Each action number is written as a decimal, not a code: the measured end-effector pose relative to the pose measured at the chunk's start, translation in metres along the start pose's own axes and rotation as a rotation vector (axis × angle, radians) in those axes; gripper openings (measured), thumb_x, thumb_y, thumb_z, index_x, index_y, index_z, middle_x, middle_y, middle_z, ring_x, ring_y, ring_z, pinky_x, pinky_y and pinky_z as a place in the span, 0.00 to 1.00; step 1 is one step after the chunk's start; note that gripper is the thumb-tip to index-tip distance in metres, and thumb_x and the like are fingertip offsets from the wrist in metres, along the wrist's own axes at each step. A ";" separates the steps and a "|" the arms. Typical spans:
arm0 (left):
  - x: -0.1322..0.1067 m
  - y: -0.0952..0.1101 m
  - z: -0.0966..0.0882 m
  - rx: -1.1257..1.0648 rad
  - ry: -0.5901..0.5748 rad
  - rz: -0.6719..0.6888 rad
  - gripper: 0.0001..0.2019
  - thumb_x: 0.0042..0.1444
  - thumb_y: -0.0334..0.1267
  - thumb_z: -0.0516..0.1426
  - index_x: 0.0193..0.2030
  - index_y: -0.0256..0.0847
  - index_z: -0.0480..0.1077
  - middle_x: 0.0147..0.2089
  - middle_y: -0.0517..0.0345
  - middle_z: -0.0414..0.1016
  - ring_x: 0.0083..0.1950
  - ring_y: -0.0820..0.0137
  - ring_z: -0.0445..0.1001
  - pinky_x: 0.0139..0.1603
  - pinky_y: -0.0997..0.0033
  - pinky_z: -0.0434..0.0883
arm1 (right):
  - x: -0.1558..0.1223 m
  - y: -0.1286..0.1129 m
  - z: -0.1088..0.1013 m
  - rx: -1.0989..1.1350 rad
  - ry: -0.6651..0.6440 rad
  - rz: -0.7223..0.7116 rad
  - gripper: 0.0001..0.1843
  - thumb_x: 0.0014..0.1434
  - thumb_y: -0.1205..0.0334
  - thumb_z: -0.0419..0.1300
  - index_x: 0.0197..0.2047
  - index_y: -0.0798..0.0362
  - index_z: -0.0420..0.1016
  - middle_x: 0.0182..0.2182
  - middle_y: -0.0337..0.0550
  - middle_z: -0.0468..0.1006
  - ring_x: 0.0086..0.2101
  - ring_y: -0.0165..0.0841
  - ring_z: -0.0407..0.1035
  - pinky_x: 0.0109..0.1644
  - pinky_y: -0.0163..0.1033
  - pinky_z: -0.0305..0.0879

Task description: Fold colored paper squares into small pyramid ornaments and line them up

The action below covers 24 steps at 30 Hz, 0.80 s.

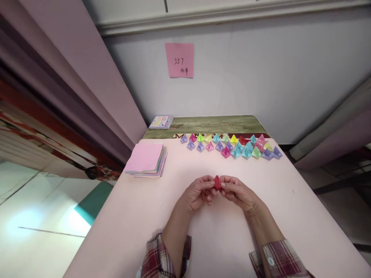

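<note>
A small piece of red origami paper (217, 183) sits between the two hands, over the middle of the bench (174, 239). It is folded into a compact, narrow form, taller than wide and pointed at the top, with a crease running down its face; its finer folds are too small to make out. The fingers (206, 185) of the left hand (197, 192) pinch its left edge, and those of the right hand (240, 192) pinch its right edge, thumbs toward the camera. Whether its lower end touches the bench I cannot tell.

Beyond the hands, folded paper boats (226, 152) in purple, pink, blue, green, yellow and red stand in uneven rows. To the left lies a stack of square paper sheets (145, 157), pink on top, other colours showing at its edges.
</note>
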<state>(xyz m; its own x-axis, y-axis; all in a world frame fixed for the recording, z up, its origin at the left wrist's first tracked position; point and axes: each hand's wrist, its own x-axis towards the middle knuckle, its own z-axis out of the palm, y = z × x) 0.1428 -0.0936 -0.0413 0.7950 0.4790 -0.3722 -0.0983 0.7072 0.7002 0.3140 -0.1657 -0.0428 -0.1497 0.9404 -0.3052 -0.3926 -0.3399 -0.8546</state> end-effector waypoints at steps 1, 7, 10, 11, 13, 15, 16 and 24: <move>0.000 0.001 -0.001 0.035 0.012 0.007 0.13 0.48 0.42 0.65 0.34 0.37 0.69 0.25 0.58 0.75 0.16 0.78 0.68 0.16 0.79 0.65 | 0.000 -0.001 0.000 -0.011 0.012 -0.011 0.17 0.50 0.49 0.68 0.32 0.55 0.73 0.22 0.36 0.71 0.17 0.21 0.49 0.20 0.30 0.40; 0.002 0.001 -0.001 0.166 0.114 0.120 0.17 0.44 0.43 0.68 0.33 0.37 0.68 0.29 0.55 0.78 0.24 0.71 0.75 0.29 0.69 0.74 | 0.005 0.005 -0.003 -0.084 0.137 -0.075 0.19 0.48 0.48 0.70 0.29 0.54 0.71 0.21 0.35 0.72 0.19 0.24 0.61 0.24 0.31 0.57; 0.008 -0.003 -0.001 0.214 0.220 0.204 0.17 0.42 0.41 0.68 0.33 0.36 0.67 0.25 0.56 0.76 0.24 0.70 0.75 0.30 0.69 0.74 | 0.009 0.010 -0.003 -0.123 0.208 -0.120 0.19 0.47 0.49 0.71 0.31 0.54 0.71 0.21 0.35 0.74 0.20 0.25 0.64 0.25 0.32 0.60; 0.010 -0.005 -0.002 0.228 0.248 0.231 0.17 0.42 0.40 0.68 0.35 0.36 0.67 0.24 0.58 0.76 0.23 0.70 0.74 0.29 0.69 0.73 | 0.010 0.012 -0.003 -0.128 0.223 -0.135 0.19 0.47 0.50 0.71 0.33 0.54 0.72 0.22 0.35 0.75 0.20 0.26 0.65 0.25 0.32 0.60; 0.013 -0.007 -0.002 0.252 0.287 0.284 0.19 0.42 0.38 0.68 0.39 0.37 0.67 0.24 0.60 0.75 0.22 0.71 0.73 0.28 0.69 0.72 | 0.012 0.013 0.000 -0.136 0.250 -0.158 0.20 0.47 0.52 0.71 0.37 0.53 0.72 0.23 0.35 0.75 0.21 0.26 0.66 0.25 0.32 0.61; 0.015 -0.009 -0.002 0.262 0.324 0.345 0.20 0.43 0.37 0.67 0.42 0.37 0.67 0.24 0.62 0.74 0.21 0.73 0.72 0.27 0.72 0.71 | 0.013 0.015 0.004 -0.154 0.280 -0.184 0.19 0.48 0.53 0.71 0.39 0.53 0.73 0.23 0.35 0.75 0.21 0.26 0.65 0.25 0.32 0.61; 0.016 -0.010 -0.001 0.259 0.345 0.372 0.20 0.43 0.37 0.67 0.42 0.37 0.67 0.24 0.62 0.75 0.21 0.74 0.71 0.27 0.73 0.70 | 0.014 0.016 0.005 -0.159 0.300 -0.201 0.19 0.48 0.53 0.70 0.39 0.54 0.73 0.22 0.35 0.74 0.21 0.26 0.65 0.25 0.32 0.61; 0.012 -0.012 0.005 0.180 0.301 0.282 0.14 0.44 0.41 0.68 0.32 0.33 0.73 0.24 0.56 0.75 0.24 0.72 0.72 0.28 0.71 0.72 | 0.022 0.022 0.014 -0.135 0.424 -0.358 0.14 0.50 0.54 0.68 0.37 0.53 0.76 0.24 0.38 0.76 0.22 0.27 0.67 0.26 0.33 0.64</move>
<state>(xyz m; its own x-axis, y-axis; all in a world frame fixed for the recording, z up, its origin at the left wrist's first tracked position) 0.1568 -0.0988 -0.0514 0.5401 0.7886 -0.2939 -0.1591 0.4385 0.8845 0.2893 -0.1530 -0.0625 0.3595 0.9273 -0.1045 -0.2279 -0.0213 -0.9735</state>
